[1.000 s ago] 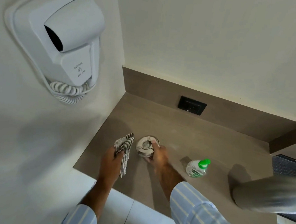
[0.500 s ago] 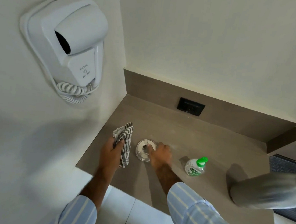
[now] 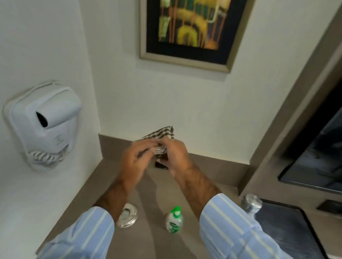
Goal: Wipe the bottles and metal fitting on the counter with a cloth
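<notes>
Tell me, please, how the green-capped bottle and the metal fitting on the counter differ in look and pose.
The green-capped bottle is white plastic and stands upright; the metal fitting is a shiny, low, round disc lying flat. The bottle shows in full; the left sleeve hides part of the fitting. Both rest untouched on the counter.

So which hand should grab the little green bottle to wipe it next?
Probably the right hand. The bottle stands under the right forearm, while the left hand is over by the metal fitting. Both hands hold the cloth now.
</notes>
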A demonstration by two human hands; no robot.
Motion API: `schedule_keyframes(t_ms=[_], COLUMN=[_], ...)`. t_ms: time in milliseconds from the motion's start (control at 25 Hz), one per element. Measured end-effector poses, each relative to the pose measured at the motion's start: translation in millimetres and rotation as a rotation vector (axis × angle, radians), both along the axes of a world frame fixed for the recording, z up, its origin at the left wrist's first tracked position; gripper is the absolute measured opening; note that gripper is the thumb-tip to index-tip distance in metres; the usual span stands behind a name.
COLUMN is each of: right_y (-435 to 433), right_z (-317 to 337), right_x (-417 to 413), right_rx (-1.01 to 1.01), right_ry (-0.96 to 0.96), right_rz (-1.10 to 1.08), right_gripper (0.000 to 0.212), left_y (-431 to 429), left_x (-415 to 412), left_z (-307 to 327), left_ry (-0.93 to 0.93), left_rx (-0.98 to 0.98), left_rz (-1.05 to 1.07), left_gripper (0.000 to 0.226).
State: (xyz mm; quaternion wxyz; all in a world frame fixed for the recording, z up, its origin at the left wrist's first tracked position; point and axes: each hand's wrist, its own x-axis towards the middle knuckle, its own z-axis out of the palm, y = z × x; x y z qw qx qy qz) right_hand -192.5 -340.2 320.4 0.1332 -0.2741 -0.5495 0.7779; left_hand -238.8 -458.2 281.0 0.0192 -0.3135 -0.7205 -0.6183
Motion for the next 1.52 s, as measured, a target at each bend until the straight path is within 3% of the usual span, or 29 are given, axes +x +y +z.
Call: schedule_keyframes(t_ms=[120,200,280,440,640,840,1040,1160,1320,1480,1520], right_y=[48,81,122,207,304,388,459,476,486,479,479], right_z=[45,66,77,71,19,-84,-219,-289,-356,-366,-360], right_x=[45,78,116,204,306,366,376,374,373,364,365], right_rx=[0.003,-0.03,-0.027,0.057,0.088,0.101,0.085,0.102,0.227,0.47,0.49], right_ry=[0.101,0.167,0.193,0.127,-0.005,-0.295,-0.587,-0.666,-0.79,-0.93,-0.935], right_rz=[-0.064,-0.067,-0.094,-0.21,-0.348,-0.447,-0.37,-0.283,-0.136,0.103,0.079], right_gripper=[0.008,0.011,0.013,0.013,0.026,0.032,0.029,0.022,0.015,0.024,0.027], left_y=[48,78,110,187,298,389,434,444,455,459,460], left_x=[11,23,48,124,232,285,277,271,258,256,258], left_z=[38,55,68,85,50,-56,-193,-258,-340,-348,-344], left_ry=[-0.284,-0.623,-0.812,-0.715,-0.645,-0.795,-0.847,-0.748,-0.748,-0.633,-0.586], left_rx=[0.185,0.182,0.19,0.17,0.106,-0.158,-0.518,-0.735,-0.832,-0.925,-0.931], left_rz=[0.106,-0.074,-0.321,-0.489,-0.556,-0.411,-0.248,-0.164,-0.1,-0.1,-0.094], left_gripper=[0.034,0.053,0.044,0.009,0.021,0.022,0.027,0.032,0.039,0.023,0.022])
